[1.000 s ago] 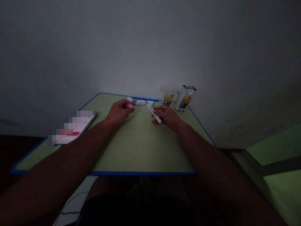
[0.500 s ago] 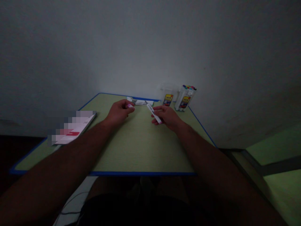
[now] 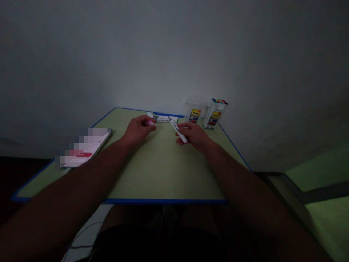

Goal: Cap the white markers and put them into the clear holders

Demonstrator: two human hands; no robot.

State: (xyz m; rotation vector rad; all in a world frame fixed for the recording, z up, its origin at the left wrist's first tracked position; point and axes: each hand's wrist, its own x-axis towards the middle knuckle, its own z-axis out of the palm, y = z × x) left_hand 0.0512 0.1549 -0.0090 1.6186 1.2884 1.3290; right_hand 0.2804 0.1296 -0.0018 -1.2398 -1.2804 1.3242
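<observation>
My right hand (image 3: 195, 135) is closed round a white marker (image 3: 178, 131) with a pink end, holding it slantwise above the green table (image 3: 160, 163). My left hand (image 3: 137, 129) is closed on a small pink cap (image 3: 151, 123) pinched at its fingertips. The two hands sit a little apart near the far middle of the table. A few more white markers (image 3: 163, 118) lie just beyond them by the wall.
Two clear marker cases (image 3: 215, 112) with yellow labels stand at the far right corner, one filled with coloured markers. A booklet (image 3: 84, 149) lies at the table's left edge. A white wall rises right behind the table; another green surface (image 3: 327, 203) is at lower right.
</observation>
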